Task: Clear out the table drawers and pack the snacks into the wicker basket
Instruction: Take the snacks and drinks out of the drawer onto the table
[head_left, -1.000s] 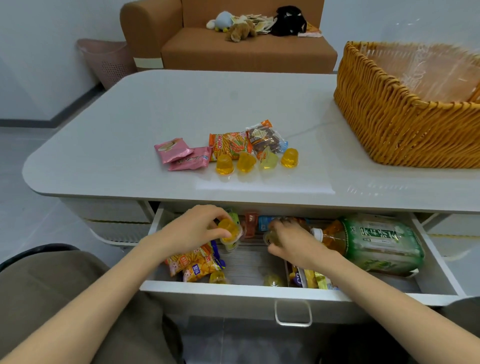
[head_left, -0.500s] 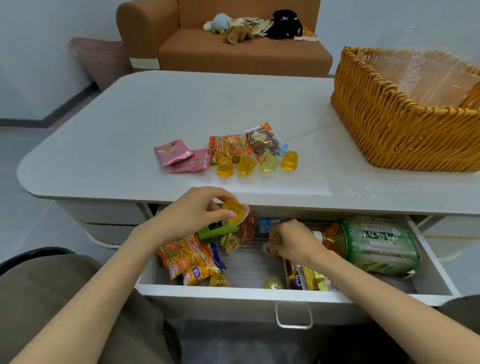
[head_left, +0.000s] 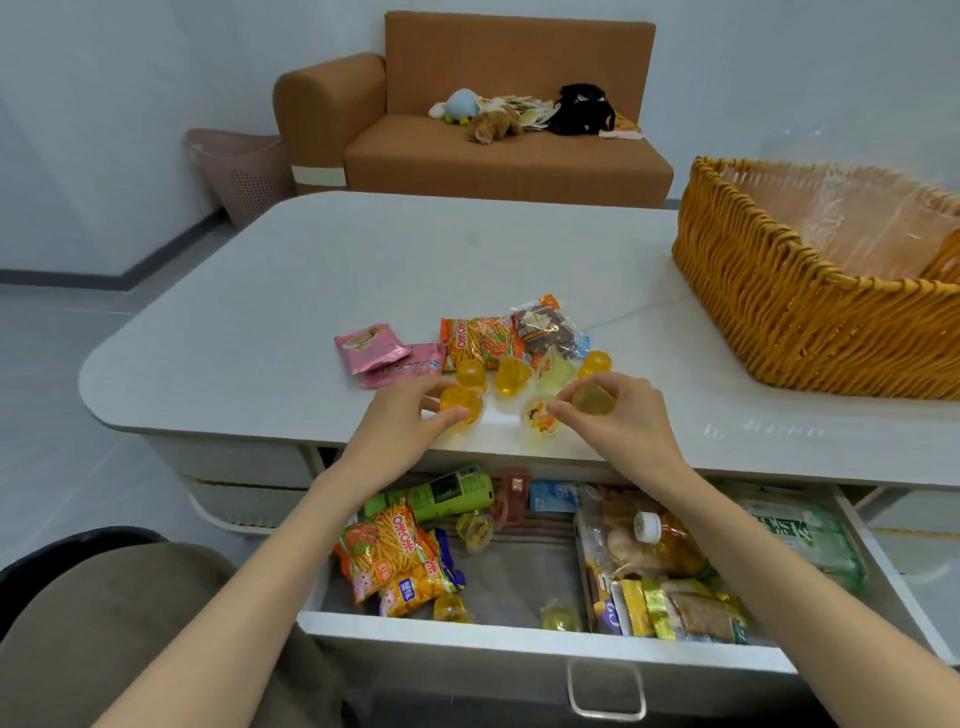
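Note:
My left hand (head_left: 402, 415) pinches an orange jelly cup (head_left: 461, 404) just above the tabletop's front edge. A brownish jelly cup (head_left: 592, 399) is gripped in the fingers of my right hand (head_left: 621, 415), and a pale jelly cup (head_left: 540, 414) lies on its side right below those fingers. Behind them sit several jelly cups (head_left: 511, 375), two pink packets (head_left: 370, 347), an orange stick-snack bag (head_left: 480, 340) and a clear cookie pack (head_left: 550, 327). The wicker basket (head_left: 810, 317) stands at the right. The open drawer (head_left: 519, 639) below holds more snacks.
Inside the drawer lie a green can (head_left: 452, 493), orange snack bags (head_left: 395, 551), a drink bottle (head_left: 670, 540), a green wipes pack (head_left: 810, 540) and small wrapped bars (head_left: 675, 608). A brown sofa (head_left: 498, 156) with plush toys and a pink bin (head_left: 249, 176) stand beyond the table.
Both hands have risen out of the drawer to the tabletop, each carrying a jelly cup. A pale jelly cup now lies near the front edge.

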